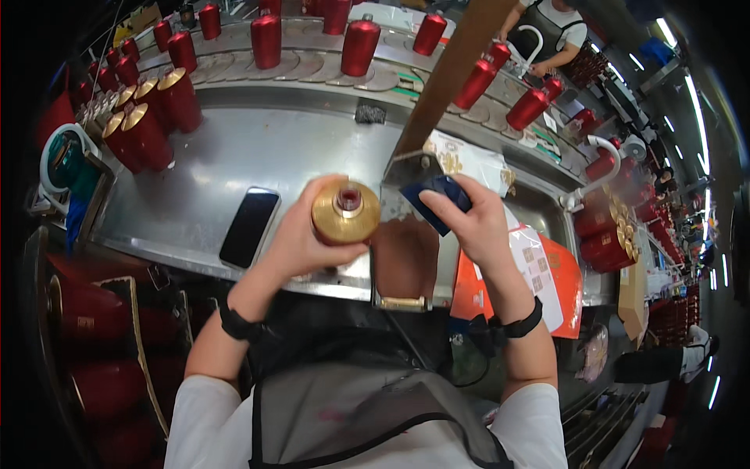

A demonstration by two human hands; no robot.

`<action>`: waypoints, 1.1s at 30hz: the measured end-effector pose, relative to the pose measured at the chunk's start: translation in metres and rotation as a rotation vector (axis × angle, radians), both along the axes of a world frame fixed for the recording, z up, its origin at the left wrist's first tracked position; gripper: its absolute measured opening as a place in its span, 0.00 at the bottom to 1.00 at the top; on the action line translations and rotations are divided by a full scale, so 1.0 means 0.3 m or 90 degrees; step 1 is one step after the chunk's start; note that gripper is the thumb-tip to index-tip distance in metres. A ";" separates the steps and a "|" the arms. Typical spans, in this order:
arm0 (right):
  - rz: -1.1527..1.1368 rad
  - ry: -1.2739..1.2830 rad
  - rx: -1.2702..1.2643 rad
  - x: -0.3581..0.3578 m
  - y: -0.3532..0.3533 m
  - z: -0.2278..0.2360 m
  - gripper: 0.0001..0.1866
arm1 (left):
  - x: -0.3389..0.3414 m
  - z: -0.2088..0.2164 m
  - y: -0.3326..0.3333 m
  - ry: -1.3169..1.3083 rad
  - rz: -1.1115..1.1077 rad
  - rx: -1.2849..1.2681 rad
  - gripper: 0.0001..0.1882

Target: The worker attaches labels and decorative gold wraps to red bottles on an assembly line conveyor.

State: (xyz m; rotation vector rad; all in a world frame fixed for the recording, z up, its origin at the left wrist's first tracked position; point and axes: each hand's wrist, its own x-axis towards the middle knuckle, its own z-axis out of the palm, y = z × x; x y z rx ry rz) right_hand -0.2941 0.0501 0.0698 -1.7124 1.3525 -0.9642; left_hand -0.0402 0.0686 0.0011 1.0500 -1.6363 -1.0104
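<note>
My left hand (301,238) is wrapped round a bottle (344,228) with a gold shoulder and a short reddish neck that points up toward me. Its lower body is hidden below the shoulder. To the right, my right hand (483,223) pinches a dark blue folded piece (439,202), cloth or a stiff sheet, I cannot tell which. A gap separates that piece from the bottle. Left of my left hand, a black phone (250,227) lies on the metal worktop (234,148).
Several red bottles with gold shoulders (147,134) stand at the worktop's left. Behind runs a conveyor (305,66) carrying red bottles (361,47). A brown post (449,78) rises beside my right hand. Orange and white packaging (547,273) lies at right. A co-worker (551,39) stands beyond the conveyor.
</note>
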 end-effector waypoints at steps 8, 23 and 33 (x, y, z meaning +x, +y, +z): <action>0.101 -0.154 0.075 0.001 -0.119 -0.070 0.15 | -0.016 0.016 -0.061 -0.034 -0.118 -0.037 0.48; 0.075 -0.158 0.049 -0.117 -0.143 0.050 0.19 | -0.075 0.099 -0.138 0.345 -0.082 0.088 0.27; -0.029 -0.131 0.372 -0.247 0.047 0.011 0.27 | -0.354 0.032 -0.252 0.432 -0.306 0.488 0.22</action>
